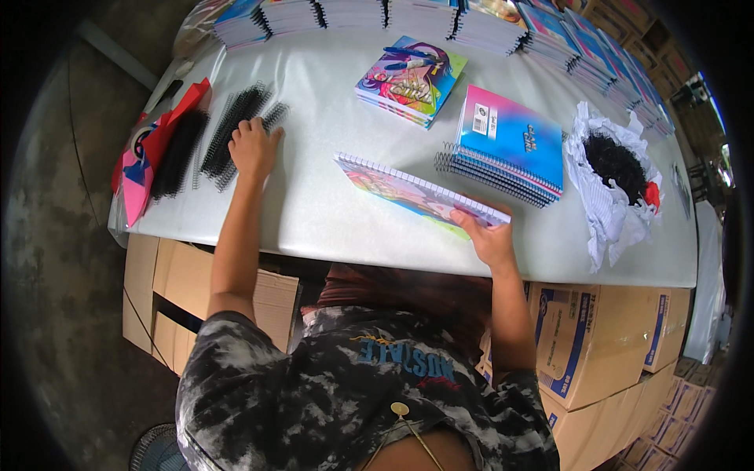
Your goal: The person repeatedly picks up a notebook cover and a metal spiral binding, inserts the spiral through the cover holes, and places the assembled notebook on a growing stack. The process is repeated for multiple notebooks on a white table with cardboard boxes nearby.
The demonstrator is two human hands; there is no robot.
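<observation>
Notebook (420,194), unbound, lies tilted near the table's (330,228) near edge, right of centre, its near-right corner gripped by the right hand (491,239), fingers closed on the cover. No coil shows along its punched edge, so binding of this one appears not yet done. Bound work is present: a stack of coiled notebooks (509,145) sits just beyond it to the right, and another pile (411,81) lies farther off at centre with pens on top. Rows of notebooks (440,16) line the far edge, bound or not I cannot tell. Spare black coils (236,133) lie in a loose group at far left; the left hand (253,147) rests on them, fingers spread and partly curled, whether one is grasped I cannot tell. More coils sit in white paper (613,180) at far right.
</observation>
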